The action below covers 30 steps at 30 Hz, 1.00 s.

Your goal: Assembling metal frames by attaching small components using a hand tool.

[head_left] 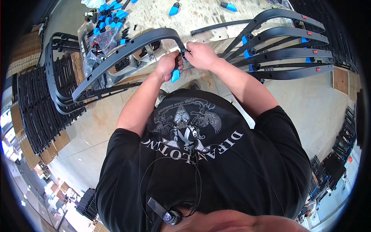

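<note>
My left hand (pixel 169 66) is closed around a black lever with a blue tip (pixel 175 75), the tip sticking out below the fingers. Just above it is the end of a curved black frame bar (pixel 133 47), which arches away to the left. My right hand (pixel 201 56) meets this bar end from the other side, thumb and fingers pinched together against it. Whatever lies between those fingertips is too small and covered to make out. The two hands are almost touching in front of the workbench edge.
Several curved black bars with blue pieces (pixel 290 56) lean at the right of the workbench (pixel 162 17). Loose blue-and-black levers (pixel 110 17) are heaped at its far left, beside plastic bags and small-part boxes (pixel 123 66). Stacked black bars (pixel 42 104) stand left on the floor.
</note>
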{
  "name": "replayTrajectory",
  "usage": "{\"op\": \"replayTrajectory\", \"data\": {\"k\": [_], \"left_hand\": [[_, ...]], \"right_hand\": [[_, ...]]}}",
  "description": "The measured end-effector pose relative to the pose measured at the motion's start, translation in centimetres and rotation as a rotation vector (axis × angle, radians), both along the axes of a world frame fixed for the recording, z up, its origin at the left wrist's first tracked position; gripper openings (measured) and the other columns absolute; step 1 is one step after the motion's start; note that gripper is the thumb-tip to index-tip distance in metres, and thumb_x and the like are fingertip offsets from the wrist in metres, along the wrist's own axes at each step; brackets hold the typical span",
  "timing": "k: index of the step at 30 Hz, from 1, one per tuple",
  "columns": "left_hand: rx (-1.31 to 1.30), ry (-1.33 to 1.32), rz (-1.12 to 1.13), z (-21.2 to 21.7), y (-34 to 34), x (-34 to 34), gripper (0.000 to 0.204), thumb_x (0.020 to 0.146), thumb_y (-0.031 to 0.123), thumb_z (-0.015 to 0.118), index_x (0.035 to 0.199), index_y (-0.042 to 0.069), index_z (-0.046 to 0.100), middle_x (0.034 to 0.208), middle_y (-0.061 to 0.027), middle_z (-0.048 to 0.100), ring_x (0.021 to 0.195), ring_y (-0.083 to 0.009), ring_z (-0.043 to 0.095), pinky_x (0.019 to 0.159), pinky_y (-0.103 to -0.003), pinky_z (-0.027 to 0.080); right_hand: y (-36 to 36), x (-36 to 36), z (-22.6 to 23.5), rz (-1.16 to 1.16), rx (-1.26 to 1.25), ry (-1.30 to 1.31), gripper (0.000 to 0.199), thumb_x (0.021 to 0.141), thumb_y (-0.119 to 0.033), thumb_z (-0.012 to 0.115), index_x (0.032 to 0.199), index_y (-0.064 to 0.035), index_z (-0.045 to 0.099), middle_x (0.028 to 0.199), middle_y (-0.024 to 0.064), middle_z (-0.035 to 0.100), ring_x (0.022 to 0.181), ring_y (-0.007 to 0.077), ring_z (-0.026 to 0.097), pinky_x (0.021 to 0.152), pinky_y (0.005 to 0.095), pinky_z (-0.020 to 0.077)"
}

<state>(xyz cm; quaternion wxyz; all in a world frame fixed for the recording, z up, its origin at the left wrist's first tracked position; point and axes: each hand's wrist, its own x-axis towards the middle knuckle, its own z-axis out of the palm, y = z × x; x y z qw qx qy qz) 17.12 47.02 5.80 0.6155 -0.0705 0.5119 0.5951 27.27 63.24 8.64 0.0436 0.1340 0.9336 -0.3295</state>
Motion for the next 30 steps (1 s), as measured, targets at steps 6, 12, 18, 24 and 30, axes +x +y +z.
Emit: {"op": "replayTrajectory", "data": {"k": [6,12,18,24,30], "left_hand": [[0.028,-0.145,-0.011,-0.1,0.3,-0.3,0.034,0.109,0.034,0.041,0.082,0.013,0.044,0.068,0.0004,0.041,0.062,-0.0165,0.041,0.059,-0.033,0.040],[-0.054,0.527,-0.105,-1.8,-1.1,-0.6,0.022,0.104,0.022,0.056,0.095,0.003,0.061,0.073,-0.0046,0.059,0.063,-0.0178,0.053,0.061,-0.037,0.047],[-0.180,1.297,-0.229,-0.3,-1.2,0.6,0.022,0.093,0.022,0.072,0.102,0.002,0.071,0.082,-0.0119,0.071,0.071,-0.0213,0.067,0.068,-0.037,0.053],[-0.242,1.292,-0.208,0.7,-0.9,1.1,0.021,0.091,0.019,0.078,0.100,0.000,0.072,0.081,-0.0067,0.072,0.070,-0.0117,0.064,0.068,-0.029,0.053],[-0.199,1.237,-0.103,-0.6,-1.0,1.2,0.018,0.087,0.012,0.080,0.098,0.000,0.073,0.083,-0.0052,0.073,0.071,-0.0089,0.063,0.068,-0.026,0.053]], "right_hand": [[0.1,0.1,-0.2,0.006,-0.009,0.021,0.027,0.091,-0.025,0.059,0.097,0.0010,0.062,0.093,0.0236,0.069,0.091,0.0425,0.068,0.081,0.0527,0.0536],[0.0,0.1,-0.2,-0.008,-0.022,0.031,0.027,0.091,-0.025,0.059,0.096,0.0004,0.062,0.093,0.0233,0.069,0.091,0.0425,0.068,0.080,0.0523,0.0537],[0.1,0.2,-0.4,-0.021,-0.047,0.037,0.027,0.090,-0.026,0.060,0.096,-0.0003,0.062,0.092,0.0223,0.070,0.091,0.0420,0.068,0.080,0.0520,0.0537],[-0.1,0.4,-0.5,-0.040,-0.036,0.047,0.027,0.090,-0.027,0.060,0.095,-0.0007,0.063,0.093,0.0218,0.070,0.091,0.0418,0.068,0.079,0.0518,0.0537],[-0.1,0.3,-0.3,-0.043,-0.049,0.036,0.026,0.090,-0.026,0.060,0.095,-0.0003,0.062,0.093,0.0220,0.070,0.091,0.0419,0.068,0.080,0.0520,0.0535]]}}
